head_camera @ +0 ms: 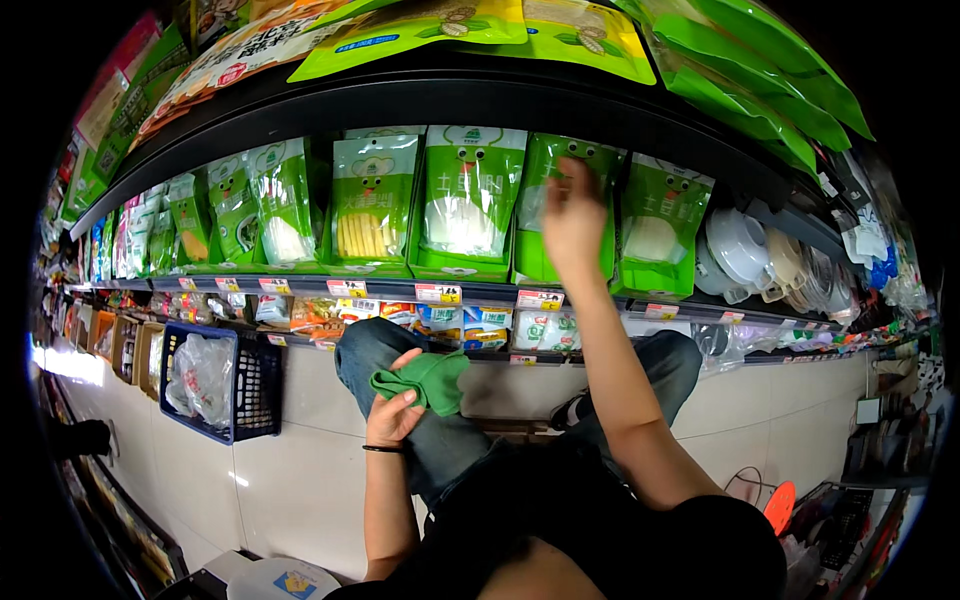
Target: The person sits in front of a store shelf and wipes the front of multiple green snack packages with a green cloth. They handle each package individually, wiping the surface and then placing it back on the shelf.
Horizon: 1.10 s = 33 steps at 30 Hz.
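My left hand [396,412] holds a crumpled green cloth [431,381] above my left knee. Up at the shelf, my right hand [576,217] is raised in front of a green food pouch [551,161] in a green display box; its fingers are blurred, and whether they touch the pouch I cannot tell. Left of it stands another green pouch [471,191] with white contents, then one with yellow sticks [369,202]. To the right of my right hand a further green pouch [660,210] leans in its box.
Price tags line the shelf edge [480,294]. Green and yellow bags [420,34] lie on the shelf above. Clear plastic containers [731,251] stand at the right. A blue plastic basket [259,382] holding plastic bags is on the floor at the left. Small packets [439,322] fill the lowest shelf.
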Motion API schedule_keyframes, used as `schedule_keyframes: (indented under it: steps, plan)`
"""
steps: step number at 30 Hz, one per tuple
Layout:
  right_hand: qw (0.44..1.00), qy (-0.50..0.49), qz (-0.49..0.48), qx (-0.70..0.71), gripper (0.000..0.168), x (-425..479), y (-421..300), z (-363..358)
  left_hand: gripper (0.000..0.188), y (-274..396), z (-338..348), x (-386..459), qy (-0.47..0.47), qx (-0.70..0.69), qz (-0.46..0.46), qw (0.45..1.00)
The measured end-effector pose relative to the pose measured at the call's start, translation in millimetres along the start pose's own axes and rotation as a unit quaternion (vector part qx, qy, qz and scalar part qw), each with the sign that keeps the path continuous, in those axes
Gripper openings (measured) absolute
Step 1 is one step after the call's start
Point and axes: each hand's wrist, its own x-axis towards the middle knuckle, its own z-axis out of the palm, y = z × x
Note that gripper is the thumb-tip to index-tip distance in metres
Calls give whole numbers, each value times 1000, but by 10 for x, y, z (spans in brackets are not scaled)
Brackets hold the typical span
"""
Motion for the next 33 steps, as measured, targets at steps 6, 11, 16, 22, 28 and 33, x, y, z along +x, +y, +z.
schedule_keyframes:
  steps: [6, 11, 16, 22, 28, 33]
  plan:
    - [957, -22, 70, -282, 19, 140, 755, -391, 71, -4, -50, 20, -28, 10, -18, 999]
    - [953, -29, 92, -286, 20, 269, 914, -343, 69, -35, -19, 44, -29, 41, -32, 998]
    - [960, -30, 72, -268, 14, 297, 806, -390, 67, -63, -17, 10, -13, 41, -16, 999]
    - [979, 59, 108, 162, 16, 29, 494, -406, 58, -93, -200, -40, -15, 35, -30, 999]
    - [965, -48, 139, 219, 36, -185, 510, -206, 61, -97, -162, 13, -15, 34, -37, 999]
    - [848, -58, 320, 417, 44, -183, 705, -216, 63, -131, -5, 11, 15, 77, 2, 997]
